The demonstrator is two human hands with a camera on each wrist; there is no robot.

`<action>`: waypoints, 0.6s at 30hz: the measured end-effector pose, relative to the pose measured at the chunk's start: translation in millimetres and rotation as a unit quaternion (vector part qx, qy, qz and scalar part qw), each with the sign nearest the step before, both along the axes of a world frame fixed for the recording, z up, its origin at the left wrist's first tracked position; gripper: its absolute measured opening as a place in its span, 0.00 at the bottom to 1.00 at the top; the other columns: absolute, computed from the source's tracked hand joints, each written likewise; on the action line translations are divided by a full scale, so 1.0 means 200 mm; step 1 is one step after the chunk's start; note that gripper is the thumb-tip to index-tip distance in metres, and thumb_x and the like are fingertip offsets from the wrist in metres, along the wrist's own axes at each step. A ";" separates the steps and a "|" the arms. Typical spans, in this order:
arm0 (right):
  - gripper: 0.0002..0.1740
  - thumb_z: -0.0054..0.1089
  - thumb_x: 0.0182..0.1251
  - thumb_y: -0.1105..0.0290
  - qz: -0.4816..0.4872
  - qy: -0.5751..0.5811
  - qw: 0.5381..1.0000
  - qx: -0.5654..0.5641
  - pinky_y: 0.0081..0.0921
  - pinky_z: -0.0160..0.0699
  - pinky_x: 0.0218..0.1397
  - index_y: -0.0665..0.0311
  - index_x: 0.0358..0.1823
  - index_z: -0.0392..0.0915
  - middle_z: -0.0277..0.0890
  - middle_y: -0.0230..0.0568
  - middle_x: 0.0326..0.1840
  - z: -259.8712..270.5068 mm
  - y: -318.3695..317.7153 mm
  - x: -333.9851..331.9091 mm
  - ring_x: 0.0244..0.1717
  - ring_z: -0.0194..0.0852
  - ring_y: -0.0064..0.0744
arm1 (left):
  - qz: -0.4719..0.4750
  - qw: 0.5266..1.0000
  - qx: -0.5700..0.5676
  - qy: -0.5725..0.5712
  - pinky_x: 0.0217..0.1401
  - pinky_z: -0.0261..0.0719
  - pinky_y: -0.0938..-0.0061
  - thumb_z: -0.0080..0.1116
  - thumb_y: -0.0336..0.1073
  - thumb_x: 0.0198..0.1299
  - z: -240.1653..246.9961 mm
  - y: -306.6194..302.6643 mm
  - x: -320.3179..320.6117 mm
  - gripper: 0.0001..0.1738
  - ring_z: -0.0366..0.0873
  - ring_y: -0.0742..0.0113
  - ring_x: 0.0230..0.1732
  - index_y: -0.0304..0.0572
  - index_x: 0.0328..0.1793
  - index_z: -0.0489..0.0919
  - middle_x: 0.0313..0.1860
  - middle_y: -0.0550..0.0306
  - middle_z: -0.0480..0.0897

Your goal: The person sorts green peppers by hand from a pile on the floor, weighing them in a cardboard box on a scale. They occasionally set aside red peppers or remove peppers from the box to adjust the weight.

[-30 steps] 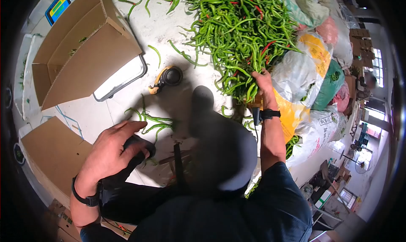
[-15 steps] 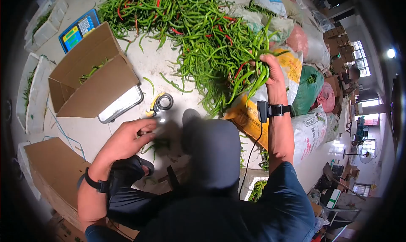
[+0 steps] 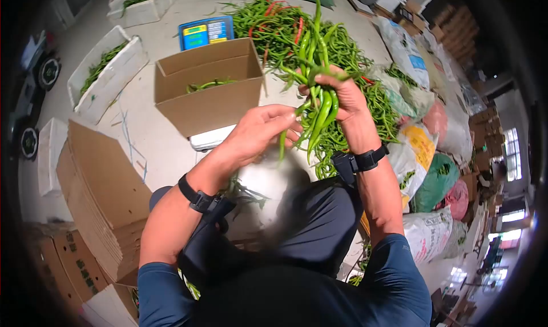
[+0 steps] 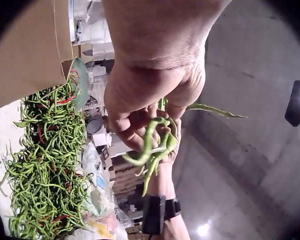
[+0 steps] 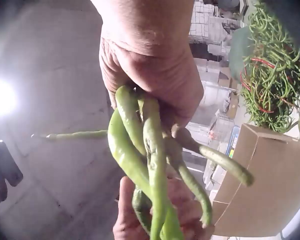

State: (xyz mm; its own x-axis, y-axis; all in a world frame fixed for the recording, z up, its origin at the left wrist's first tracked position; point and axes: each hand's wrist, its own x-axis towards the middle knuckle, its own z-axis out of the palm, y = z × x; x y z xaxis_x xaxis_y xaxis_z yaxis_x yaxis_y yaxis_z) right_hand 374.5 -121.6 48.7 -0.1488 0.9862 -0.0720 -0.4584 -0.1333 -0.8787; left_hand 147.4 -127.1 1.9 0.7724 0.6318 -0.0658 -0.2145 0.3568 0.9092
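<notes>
In the head view the right hand [image 3: 344, 97] grips a bunch of long green peppers [image 3: 323, 115] above the near side of the pepper pile [image 3: 351, 55]. The left hand [image 3: 261, 131] is beside it, its thumb and fingers pinching a green pepper [image 3: 282, 144] at the bunch's left edge. Several peppers [image 5: 152, 150] hang from the right hand [image 5: 150, 75] in the right wrist view, with the left hand [image 5: 180, 205] beyond them. In the left wrist view the left hand [image 4: 152, 90] partly hides the bunch, and curved peppers [image 4: 149, 145] show past its fingers.
An open cardboard box [image 3: 208, 107] holding some peppers stands on a scale, its blue display [image 3: 206, 34] behind. White foam crates [image 3: 108, 75] with peppers are at the left, flattened cardboard [image 3: 105, 178] nearer. Filled sacks [image 3: 435, 181] line the right side.
The right hand has lifted the bunch off the pile and brought it inward. From above the floor, the left hand has come up to meet it and now pinches a pepper. The head view has turned.
</notes>
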 end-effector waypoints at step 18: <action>0.32 0.72 0.55 0.76 0.102 -0.068 0.992 0.013 0.19 0.82 0.30 0.67 0.63 0.71 0.81 0.39 0.47 -0.22 0.12 -0.50 0.34 0.81 0.24 | 0.021 0.994 0.002 0.111 0.21 0.66 0.87 0.57 0.37 0.68 -0.06 0.07 -0.44 0.15 0.76 0.80 0.27 0.35 0.56 0.78 0.33 0.63 0.79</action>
